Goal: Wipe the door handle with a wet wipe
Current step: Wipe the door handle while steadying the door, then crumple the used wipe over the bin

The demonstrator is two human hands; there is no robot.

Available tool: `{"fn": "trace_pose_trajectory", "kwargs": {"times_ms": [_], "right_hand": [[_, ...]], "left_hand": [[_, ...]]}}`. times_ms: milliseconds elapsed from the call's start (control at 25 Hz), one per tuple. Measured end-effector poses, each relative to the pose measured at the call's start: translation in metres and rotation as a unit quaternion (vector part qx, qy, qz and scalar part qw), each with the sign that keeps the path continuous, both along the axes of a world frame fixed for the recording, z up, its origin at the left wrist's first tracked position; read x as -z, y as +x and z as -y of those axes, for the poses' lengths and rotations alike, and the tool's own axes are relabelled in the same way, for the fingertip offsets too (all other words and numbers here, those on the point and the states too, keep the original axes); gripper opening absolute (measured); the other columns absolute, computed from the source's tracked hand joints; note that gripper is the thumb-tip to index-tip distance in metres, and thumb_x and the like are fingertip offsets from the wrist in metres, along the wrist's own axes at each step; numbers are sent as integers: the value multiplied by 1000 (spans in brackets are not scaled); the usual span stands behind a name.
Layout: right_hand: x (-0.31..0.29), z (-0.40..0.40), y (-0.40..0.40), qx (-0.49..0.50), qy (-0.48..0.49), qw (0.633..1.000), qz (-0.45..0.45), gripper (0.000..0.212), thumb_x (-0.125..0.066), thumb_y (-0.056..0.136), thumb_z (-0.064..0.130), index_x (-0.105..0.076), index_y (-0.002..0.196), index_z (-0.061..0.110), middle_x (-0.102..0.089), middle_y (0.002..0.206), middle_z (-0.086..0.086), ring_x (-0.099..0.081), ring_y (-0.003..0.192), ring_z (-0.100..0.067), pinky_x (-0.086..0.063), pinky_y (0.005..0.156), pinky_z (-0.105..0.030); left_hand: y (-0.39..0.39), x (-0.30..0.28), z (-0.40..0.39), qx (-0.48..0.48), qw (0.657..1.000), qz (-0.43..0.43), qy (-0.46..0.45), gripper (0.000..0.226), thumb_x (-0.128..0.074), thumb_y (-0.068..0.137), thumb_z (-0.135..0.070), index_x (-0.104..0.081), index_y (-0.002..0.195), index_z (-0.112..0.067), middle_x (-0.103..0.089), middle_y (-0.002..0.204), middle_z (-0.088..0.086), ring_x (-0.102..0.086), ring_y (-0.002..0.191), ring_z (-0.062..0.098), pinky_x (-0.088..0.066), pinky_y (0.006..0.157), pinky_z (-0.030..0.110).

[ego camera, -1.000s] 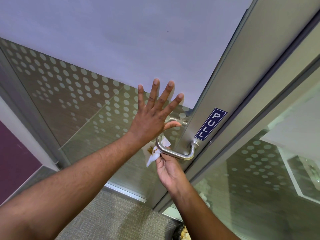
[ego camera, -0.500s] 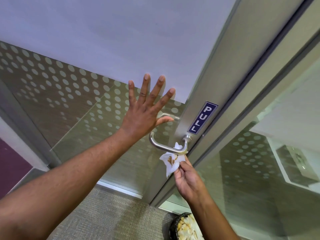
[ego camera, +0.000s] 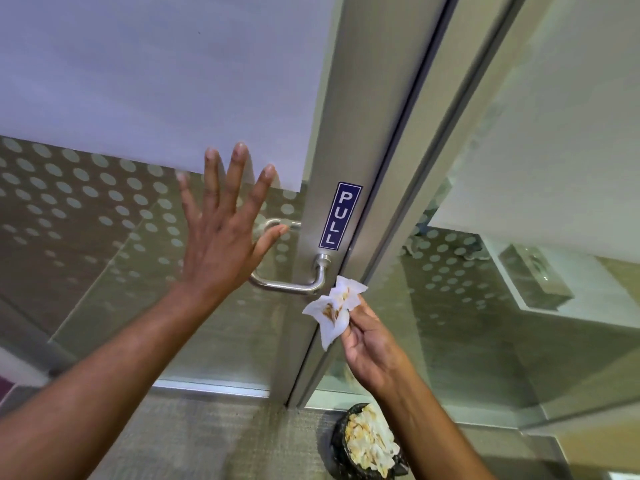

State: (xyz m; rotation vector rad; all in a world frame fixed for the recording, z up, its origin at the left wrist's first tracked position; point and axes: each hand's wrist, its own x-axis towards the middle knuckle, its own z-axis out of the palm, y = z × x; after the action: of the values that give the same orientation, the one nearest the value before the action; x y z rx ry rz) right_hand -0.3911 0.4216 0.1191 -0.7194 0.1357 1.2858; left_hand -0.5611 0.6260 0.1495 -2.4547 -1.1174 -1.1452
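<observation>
A brushed-metal lever door handle (ego camera: 294,287) sticks out of the silver door frame (ego camera: 332,116), just below a blue PULL sign (ego camera: 339,215). My left hand (ego camera: 221,233) is spread flat against the frosted glass door, left of the handle, covering the lever's free end. My right hand (ego camera: 369,341) pinches a crumpled white wet wipe (ego camera: 332,311) with brown stains. The wipe hangs just right of and below the handle's bend, apart from the metal.
A black waste bin (ego camera: 369,445) full of used wipes stands on the carpet by the foot of the door frame, under my right forearm. Glass panels with white dots lie on both sides of the frame. A white counter (ego camera: 554,299) shows behind the right panel.
My right hand has slid the wipe along the lever from its left end to the right bend, then off the handle. My left hand stays flat on the glass.
</observation>
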Motion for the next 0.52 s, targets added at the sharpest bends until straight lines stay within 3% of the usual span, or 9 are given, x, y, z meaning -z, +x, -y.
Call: {"fn": "trace_pose_trajectory", "kwargs": {"times_ms": [80, 120, 200, 240, 320, 360, 400, 440, 520], "right_hand": [[-13, 17, -2, 3, 18, 1000, -9, 39, -58, 93, -4, -65, 132, -3, -77, 112, -21, -81, 86, -27, -68, 71, -32], [-18, 26, -3, 3, 27, 1000, -10, 42, -59, 88, -5, -66, 130, -5, -78, 112, -22, -82, 86, -28, -68, 69, -33], [-28, 42, -4, 2, 41, 999, -6, 42, -59, 85, -6, -68, 125, -8, -78, 112, -23, -82, 88, -31, -68, 67, -33], [-31, 51, -4, 0, 47, 999, 0, 40, -59, 85, -6, -70, 123, -9, -78, 111, -23, -82, 89, -31, -67, 67, -33], [-35, 64, -2, -2, 43, 999, 21, 36, -61, 84, -3, -74, 118, -6, -80, 107, -23, -82, 89, -29, -67, 67, -32], [-35, 69, -2, -2, 32, 999, 29, 34, -62, 84, -2, -77, 115, -5, -80, 105, -23, -82, 88, -29, -67, 67, -31], [-34, 72, -1, -1, 21, 999, 36, 33, -63, 83, -1, -79, 112, -4, -80, 102, -23, -82, 86, -28, -67, 66, -31], [-31, 74, 0, 3, 9, 999, 42, 32, -64, 82, 0, -79, 111, -4, -80, 100, -24, -82, 84, -27, -67, 64, -31], [-25, 80, 4, 26, -19, 997, 76, 31, -67, 80, 0, -76, 110, -2, -80, 97, -23, -82, 79, -24, -67, 64, -31]], "left_hand": [[-4, 12, 36, 109, 987, 119, -15, 68, -57, 106, -49, -37, 165, -21, -30, 171, 15, -29, 162, 27, -20, 134, 49], [-4, 25, 59, 166, 970, 169, -52, 52, -61, 105, -40, -52, 152, -22, -47, 155, 8, -46, 146, 17, -34, 126, 33], [1, 51, 116, 225, 894, 270, -278, 25, -66, 99, -35, -68, 124, -37, -66, 118, -7, -65, 108, 11, -54, 96, 24], [7, 59, 144, 221, 802, 324, -451, 19, -69, 95, -37, -73, 113, -38, -72, 108, -8, -70, 98, 17, -60, 86, 30], [21, 73, 182, 196, 520, 361, -749, 27, -73, 94, -42, -80, 117, -30, -80, 116, 3, -77, 103, 31, -65, 86, 43], [26, 78, 195, 206, 386, 355, -826, 34, -70, 98, -43, -80, 125, -24, -78, 127, 8, -76, 111, 34, -64, 94, 49], [31, 80, 203, 219, 298, 353, -859, 39, -67, 103, -40, -77, 133, -16, -76, 133, 12, -75, 116, 35, -63, 100, 52], [35, 79, 207, 226, 256, 365, -866, 40, -68, 103, -32, -74, 136, -10, -76, 134, 15, -76, 115, 35, -63, 100, 51], [44, 75, 209, 212, 254, 394, -858, 37, -80, 91, -11, -74, 127, -1, -80, 120, 20, -81, 96, 29, -68, 83, 40]]}}
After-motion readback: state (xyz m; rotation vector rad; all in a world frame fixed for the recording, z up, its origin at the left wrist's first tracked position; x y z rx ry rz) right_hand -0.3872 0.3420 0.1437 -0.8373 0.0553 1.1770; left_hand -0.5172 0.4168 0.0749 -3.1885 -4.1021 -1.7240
